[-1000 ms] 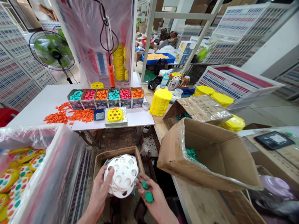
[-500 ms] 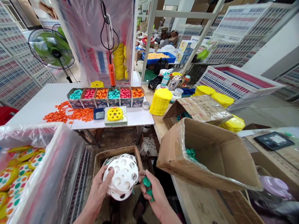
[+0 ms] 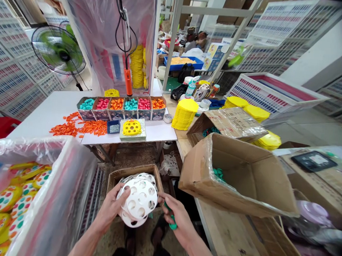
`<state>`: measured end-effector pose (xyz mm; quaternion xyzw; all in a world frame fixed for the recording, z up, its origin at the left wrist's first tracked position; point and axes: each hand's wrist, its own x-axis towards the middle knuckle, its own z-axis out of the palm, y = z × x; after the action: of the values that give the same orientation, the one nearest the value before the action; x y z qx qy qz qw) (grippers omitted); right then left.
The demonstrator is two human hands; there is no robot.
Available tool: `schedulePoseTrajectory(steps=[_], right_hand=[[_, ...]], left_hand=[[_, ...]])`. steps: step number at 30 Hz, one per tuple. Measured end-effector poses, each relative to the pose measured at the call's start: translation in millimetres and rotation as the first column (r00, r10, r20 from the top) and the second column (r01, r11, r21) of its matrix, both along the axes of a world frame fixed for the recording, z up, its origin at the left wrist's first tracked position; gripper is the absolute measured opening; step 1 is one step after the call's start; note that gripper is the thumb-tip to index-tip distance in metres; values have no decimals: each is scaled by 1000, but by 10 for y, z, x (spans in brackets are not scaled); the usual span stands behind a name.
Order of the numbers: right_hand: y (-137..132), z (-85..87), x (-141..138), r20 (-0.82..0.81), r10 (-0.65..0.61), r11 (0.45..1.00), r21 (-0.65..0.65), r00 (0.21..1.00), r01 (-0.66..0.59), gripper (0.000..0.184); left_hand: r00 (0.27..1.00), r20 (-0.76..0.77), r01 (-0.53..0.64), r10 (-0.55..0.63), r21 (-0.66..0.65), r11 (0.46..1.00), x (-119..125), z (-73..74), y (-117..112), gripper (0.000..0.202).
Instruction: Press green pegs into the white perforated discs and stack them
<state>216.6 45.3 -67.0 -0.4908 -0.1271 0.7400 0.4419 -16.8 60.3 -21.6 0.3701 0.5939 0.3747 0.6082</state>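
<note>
My left hand [image 3: 116,201] is closed on a few white round plates with holes [image 3: 140,198], its thumb lying over the top one. Beneath them, more white plates fill a cardboard box [image 3: 116,173] on the floor. To the right of the plates, my right hand [image 3: 175,215] is closed round small green plastic pieces [image 3: 173,223], partly hidden by the fingers. Its fingertips reach the right edge of the plates; whether they touch, I cannot tell.
A plastic-lined crate [image 3: 70,156] of yellow dotted toys stands left. On the white table are bins of coloured pieces [image 3: 122,109], loose orange pieces [image 3: 94,128] and a yellow holed disc [image 3: 132,128]. An open carton [image 3: 244,167] with green pieces sits right, beside stacked yellow discs [image 3: 185,114].
The white plates have tilted slightly and shifted a little left with my left hand. My right hand has turned, so less of the green pieces shows.
</note>
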Motion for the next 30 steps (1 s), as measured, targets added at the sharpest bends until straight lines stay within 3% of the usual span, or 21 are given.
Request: schedulePoseTrajectory(steps=[5, 17, 23, 30], right_hand=[[-47, -139, -13, -156, -76, 989, -139, 985, 54, 36], [-46, 109, 22, -172, -121, 989, 59, 978, 133, 40], [-65, 127, -24, -239, -171, 981, 49, 956, 188, 31], [-123, 50, -101, -296, -271, 960, -16, 916, 279, 39]], left_hand=[[999, -34, 0, 0, -7, 1000, 7, 4, -13, 35], [991, -95, -92, 92, -2, 996, 37, -13, -85, 44], [994, -65, -89, 88, -19, 996, 82, 62, -141, 43], [992, -83, -104, 100, -49, 993, 64, 52, -229, 43]])
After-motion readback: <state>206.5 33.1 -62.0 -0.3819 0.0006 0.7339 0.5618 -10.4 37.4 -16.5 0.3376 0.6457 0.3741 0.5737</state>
